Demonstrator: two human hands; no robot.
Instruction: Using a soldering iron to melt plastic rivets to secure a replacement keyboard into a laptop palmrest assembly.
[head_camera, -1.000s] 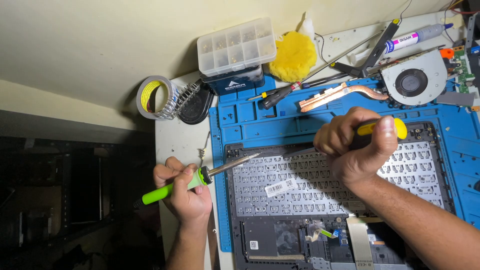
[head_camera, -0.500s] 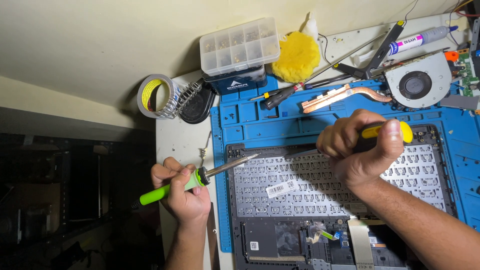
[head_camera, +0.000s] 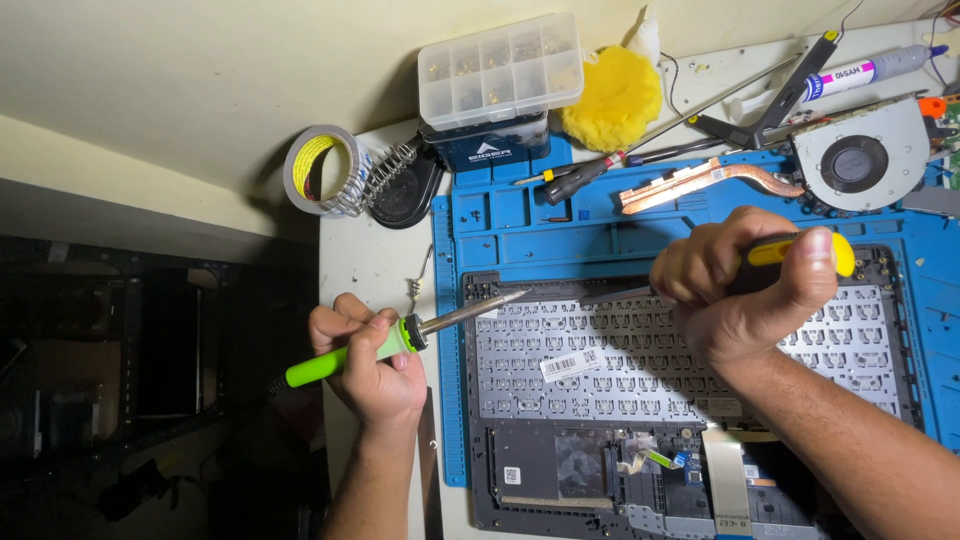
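Note:
My left hand (head_camera: 368, 365) grips a soldering iron with a bright green handle (head_camera: 325, 364); its metal tip (head_camera: 500, 301) rests at the upper left corner of the keyboard's metal back (head_camera: 600, 380). My right hand (head_camera: 740, 290) is closed around a yellow-and-black handled screwdriver (head_camera: 800, 252), whose thin shaft (head_camera: 615, 295) reaches left along the top edge of the keyboard toward the iron's tip. The opened laptop case lies on a blue repair mat (head_camera: 560, 225).
Behind the mat stand a clear compartment box (head_camera: 498, 70), a yellow sponge (head_camera: 612, 98), a tape roll (head_camera: 318, 168) and a coil iron stand (head_camera: 395, 180). A copper heatpipe (head_camera: 700, 182) with its fan (head_camera: 860, 158), another screwdriver (head_camera: 575, 180), tweezers and a paste syringe (head_camera: 860, 72) lie at the back right.
Both hands stay almost in place. The iron's tip has shifted slightly up and right, closer to the screwdriver's shaft at the keyboard's top left corner.

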